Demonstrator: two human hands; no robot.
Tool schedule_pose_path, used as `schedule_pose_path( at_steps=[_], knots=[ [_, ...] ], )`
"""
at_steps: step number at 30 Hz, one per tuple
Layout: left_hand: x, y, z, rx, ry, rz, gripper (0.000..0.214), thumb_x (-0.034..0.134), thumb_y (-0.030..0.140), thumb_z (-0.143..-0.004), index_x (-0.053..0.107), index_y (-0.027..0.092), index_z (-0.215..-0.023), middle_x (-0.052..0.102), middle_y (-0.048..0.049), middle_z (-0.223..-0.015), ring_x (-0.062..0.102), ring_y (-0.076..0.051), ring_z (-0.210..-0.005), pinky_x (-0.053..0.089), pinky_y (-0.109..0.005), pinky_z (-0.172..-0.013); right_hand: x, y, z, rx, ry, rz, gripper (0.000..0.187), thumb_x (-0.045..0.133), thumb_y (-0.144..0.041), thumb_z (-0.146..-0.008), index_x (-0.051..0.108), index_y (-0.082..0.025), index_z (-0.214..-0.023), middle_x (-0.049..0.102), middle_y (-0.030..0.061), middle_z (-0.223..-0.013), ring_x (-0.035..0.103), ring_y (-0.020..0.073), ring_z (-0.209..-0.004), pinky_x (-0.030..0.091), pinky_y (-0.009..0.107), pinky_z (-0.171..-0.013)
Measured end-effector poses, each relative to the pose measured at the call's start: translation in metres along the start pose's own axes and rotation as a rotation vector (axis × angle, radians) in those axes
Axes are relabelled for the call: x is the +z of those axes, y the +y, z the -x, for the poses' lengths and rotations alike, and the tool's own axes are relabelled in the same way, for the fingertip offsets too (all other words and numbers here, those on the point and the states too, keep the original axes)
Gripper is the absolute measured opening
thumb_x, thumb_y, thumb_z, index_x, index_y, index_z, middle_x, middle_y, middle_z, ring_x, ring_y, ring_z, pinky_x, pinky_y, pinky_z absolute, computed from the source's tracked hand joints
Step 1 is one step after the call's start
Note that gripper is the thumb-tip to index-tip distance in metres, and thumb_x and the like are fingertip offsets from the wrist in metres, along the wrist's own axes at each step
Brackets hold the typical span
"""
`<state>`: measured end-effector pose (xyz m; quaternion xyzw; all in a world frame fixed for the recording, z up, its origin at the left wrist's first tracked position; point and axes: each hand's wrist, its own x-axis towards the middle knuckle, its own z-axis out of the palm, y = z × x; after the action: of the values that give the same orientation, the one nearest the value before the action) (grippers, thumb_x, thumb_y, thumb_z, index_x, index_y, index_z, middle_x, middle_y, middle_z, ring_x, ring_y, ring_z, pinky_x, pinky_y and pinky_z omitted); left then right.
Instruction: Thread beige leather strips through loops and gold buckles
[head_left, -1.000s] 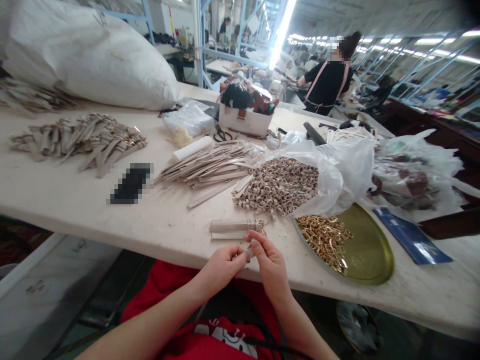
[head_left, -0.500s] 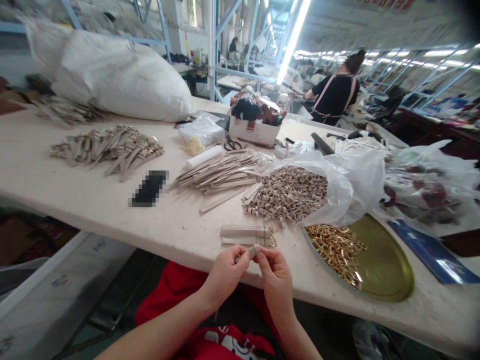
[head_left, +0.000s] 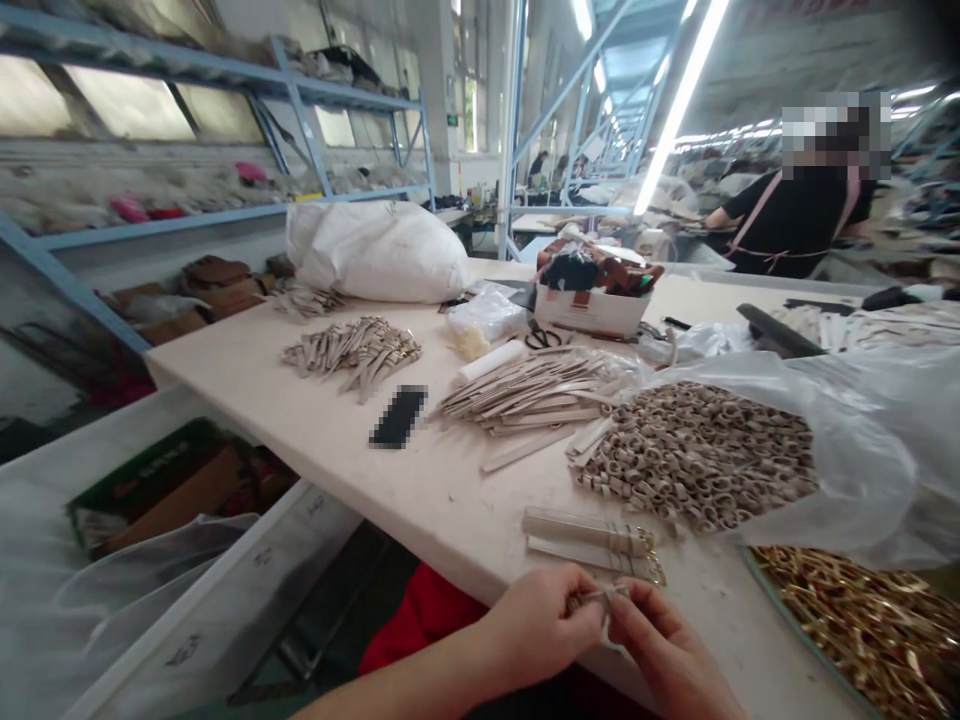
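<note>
My left hand (head_left: 536, 630) and my right hand (head_left: 667, 655) meet at the table's near edge, both pinched on one small beige strap piece (head_left: 592, 599) held between the fingertips. Just beyond them two or three finished beige straps with gold ends (head_left: 589, 535) lie on the table (head_left: 420, 490). Farther right an open plastic bag spills a heap of small beige loops (head_left: 697, 455). Gold metal buckles (head_left: 862, 625) fill a tray at the lower right. A bundle of long beige strips (head_left: 532, 390) lies in the middle.
A second pile of straps (head_left: 352, 348), a dark phone-like slab (head_left: 399, 416), scissors (head_left: 541, 338), a white box of dark pieces (head_left: 592, 295) and a big white sack (head_left: 379, 250) sit farther back. Another person (head_left: 802, 215) works beyond. Blue shelving (head_left: 225, 150) stands left, a bin of boxes (head_left: 165, 490) below.
The view has swung left and up, so my hands now sit at the bottom edge. They stay together on the strap piece. The shelving and the bin on the left have come into sight.
</note>
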<state>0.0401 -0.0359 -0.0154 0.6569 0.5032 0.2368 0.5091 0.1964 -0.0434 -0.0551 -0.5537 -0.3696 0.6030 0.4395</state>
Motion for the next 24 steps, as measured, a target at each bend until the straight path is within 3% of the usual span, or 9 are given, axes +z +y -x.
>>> schedule_pose_path(
  at_steps=[3, 7, 10, 12, 15, 20, 24],
  knots=[
    [-0.005, 0.003, -0.002, -0.016, -0.039, 0.076, 0.029, 0.042, 0.020, -0.078, 0.050, 0.016, -0.105, 0.061, -0.0013, -0.075, 0.050, -0.011, -0.059, 0.035, -0.019, -0.050, 0.005, -0.006, 0.002, 0.023, -0.040, -0.031, 0.033, 0.070, -0.046, -0.059, 0.062, -0.019, -0.075, 0.059, 0.0019, -0.063, 0.051, 0.0163, -0.057, 0.041, 0.028, -0.055],
    [-0.009, 0.007, -0.008, -0.004, -0.005, 0.150, 0.026, 0.043, 0.015, -0.076, 0.044, 0.016, -0.102, 0.063, -0.0033, -0.083, 0.056, -0.013, -0.073, 0.041, -0.023, -0.065, 0.015, -0.024, 0.011, -0.038, -0.064, -0.058, 0.029, 0.069, -0.043, -0.063, 0.059, -0.020, -0.078, 0.060, 0.0008, -0.069, 0.053, 0.0164, -0.065, 0.042, 0.028, -0.063],
    [-0.009, 0.008, -0.013, -0.009, -0.031, 0.199, 0.023, 0.045, 0.017, -0.077, 0.041, 0.017, -0.100, 0.063, -0.0016, -0.081, 0.056, -0.013, -0.072, 0.041, -0.023, -0.065, 0.015, -0.030, 0.014, -0.087, -0.049, -0.091, 0.029, 0.056, -0.049, -0.074, 0.059, -0.020, -0.078, 0.058, 0.0006, -0.069, 0.051, 0.0152, -0.067, 0.040, 0.028, -0.067],
    [-0.008, 0.009, -0.015, -0.011, -0.070, 0.230, 0.022, 0.046, 0.018, -0.078, 0.041, 0.018, -0.099, 0.062, -0.0001, -0.078, 0.056, -0.012, -0.069, 0.041, -0.023, -0.064, 0.012, -0.028, 0.013, -0.032, -0.057, -0.167, 0.030, 0.053, -0.049, -0.077, 0.057, -0.019, -0.071, 0.055, -0.0006, -0.064, 0.048, 0.0132, -0.062, 0.039, 0.026, -0.062],
    [-0.006, 0.010, -0.015, -0.017, -0.084, 0.239, 0.020, 0.048, 0.021, -0.079, 0.041, 0.018, -0.097, 0.063, 0.0005, -0.077, 0.057, -0.012, -0.069, 0.041, -0.023, -0.064, 0.009, -0.024, 0.012, 0.085, -0.079, -0.311, 0.023, 0.064, -0.040, -0.070, 0.053, -0.020, -0.069, 0.053, -0.0038, -0.062, 0.045, 0.0104, -0.056, 0.037, 0.023, -0.057],
    [-0.007, 0.004, -0.017, -0.089, -0.026, 0.008, 0.026, 0.053, 0.034, -0.077, 0.044, 0.020, -0.097, 0.063, 0.0002, -0.075, 0.057, -0.016, -0.070, 0.041, -0.025, -0.063, 0.009, -0.018, 0.011, 0.234, -0.245, -0.365, 0.029, 0.068, -0.040, -0.066, 0.058, -0.020, -0.085, 0.058, -0.0018, -0.071, 0.049, 0.0112, -0.060, 0.038, 0.023, -0.058],
    [-0.010, 0.001, -0.018, -0.110, 0.028, -0.175, 0.018, 0.053, 0.033, -0.076, 0.050, 0.020, -0.087, 0.061, 0.0010, -0.074, 0.056, -0.016, -0.069, 0.039, -0.024, -0.062, 0.012, -0.012, 0.012, 0.221, -0.297, -0.383, 0.031, 0.071, -0.035, -0.063, 0.058, -0.020, -0.087, 0.058, -0.0004, -0.077, 0.049, 0.0118, -0.065, 0.037, 0.022, -0.058]
  ],
)
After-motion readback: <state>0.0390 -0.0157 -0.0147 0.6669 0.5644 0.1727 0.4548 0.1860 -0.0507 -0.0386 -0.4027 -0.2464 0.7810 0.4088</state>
